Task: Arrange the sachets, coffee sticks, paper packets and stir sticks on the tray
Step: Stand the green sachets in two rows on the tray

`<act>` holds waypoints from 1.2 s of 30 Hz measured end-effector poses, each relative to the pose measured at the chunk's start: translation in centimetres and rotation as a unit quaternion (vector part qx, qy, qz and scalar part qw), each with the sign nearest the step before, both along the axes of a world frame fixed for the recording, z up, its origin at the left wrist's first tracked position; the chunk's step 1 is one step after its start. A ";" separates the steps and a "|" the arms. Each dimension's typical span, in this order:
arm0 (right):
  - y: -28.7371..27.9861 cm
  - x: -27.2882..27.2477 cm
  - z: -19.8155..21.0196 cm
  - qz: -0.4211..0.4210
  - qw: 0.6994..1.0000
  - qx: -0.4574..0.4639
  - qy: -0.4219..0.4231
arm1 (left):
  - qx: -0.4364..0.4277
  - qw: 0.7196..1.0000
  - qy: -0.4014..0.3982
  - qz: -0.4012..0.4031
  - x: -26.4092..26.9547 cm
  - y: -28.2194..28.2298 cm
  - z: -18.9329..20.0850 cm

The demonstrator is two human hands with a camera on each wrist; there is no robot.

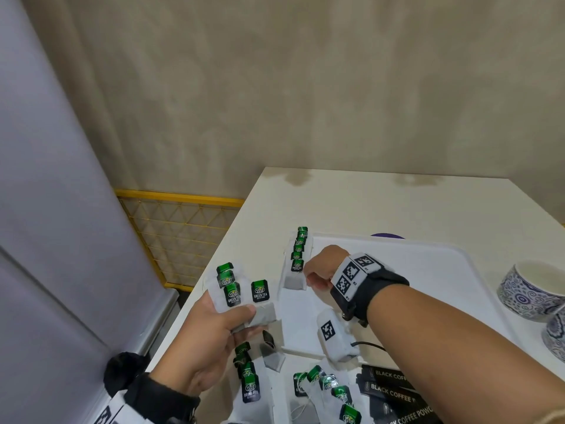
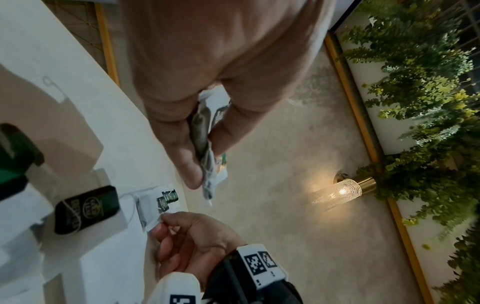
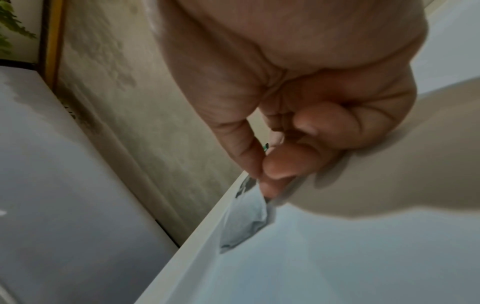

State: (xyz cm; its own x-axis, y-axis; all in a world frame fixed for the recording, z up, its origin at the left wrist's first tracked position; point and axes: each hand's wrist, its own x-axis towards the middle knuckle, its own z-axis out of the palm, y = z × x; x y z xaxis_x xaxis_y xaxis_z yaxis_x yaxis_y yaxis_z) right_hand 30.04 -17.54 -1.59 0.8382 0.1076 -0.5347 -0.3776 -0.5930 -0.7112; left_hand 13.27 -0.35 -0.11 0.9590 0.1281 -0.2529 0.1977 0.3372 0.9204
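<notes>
My left hand (image 1: 241, 316) holds a fan of green-tagged tea bags (image 1: 237, 293) above the table's left edge; thumb and fingers pinch their paper pouches (image 2: 207, 164). My right hand (image 1: 307, 275) pinches the near corner of a tea bag (image 1: 294, 281) at the end of an overlapping row (image 1: 299, 250) lying along the left rim of the white tray (image 1: 428, 255). The right wrist view shows thumb and forefinger closed on that bag (image 3: 244, 222) inside the tray (image 3: 337, 257). More loose tea bags (image 1: 249, 381) and black coffee sticks (image 1: 394, 390) lie on the table in front of me.
Blue patterned cups (image 1: 532, 292) stand on the tray's right side. A grey cabinet (image 1: 61, 240) and a yellow wire rack (image 1: 177, 237) are left of the white table (image 1: 351, 194). A beige wall rises behind it. Another heap of tea bags (image 1: 330, 390) lies near the coffee sticks.
</notes>
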 end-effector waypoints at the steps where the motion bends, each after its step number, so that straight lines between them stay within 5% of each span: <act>1: -0.1 0.1 -0.1 0.005 1.000 0.005 0.000 | 0.001 1.000 0.001 -0.001 0.1 -0.1 -0.1; 15: 0.6 0.0 0.0 0.043 0.997 -0.062 0.011 | -0.007 1.000 0.011 0.003 1.1 -0.6 -0.5; 19: 0.1 -0.8 1.0 0.079 0.996 -0.012 -0.042 | 0.004 1.000 0.002 0.021 1.4 -0.8 -0.6; 23: 0.3 -3.8 3.2 0.163 0.971 0.152 0.091 | 0.020 0.998 -0.013 0.055 1.7 -1.0 -0.7; 27: 0.0 -5.6 3.5 0.236 0.951 0.177 0.088 | 0.043 0.996 -0.027 0.080 2.0 -1.3 -0.7; 36: -0.7 -4.7 1.5 0.108 0.984 0.127 0.070 | 0.004 0.994 0.018 0.103 1.9 -1.6 -0.8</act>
State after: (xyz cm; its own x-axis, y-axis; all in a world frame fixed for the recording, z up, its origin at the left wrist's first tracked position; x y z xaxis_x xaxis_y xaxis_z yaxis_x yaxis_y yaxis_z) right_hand 25.38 -18.26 -0.05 0.7016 0.4196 -0.5759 -0.3664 -0.4808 -0.7966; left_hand 15.14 -1.92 -0.90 0.9023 0.3240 -0.2843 0.1573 0.3664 0.9170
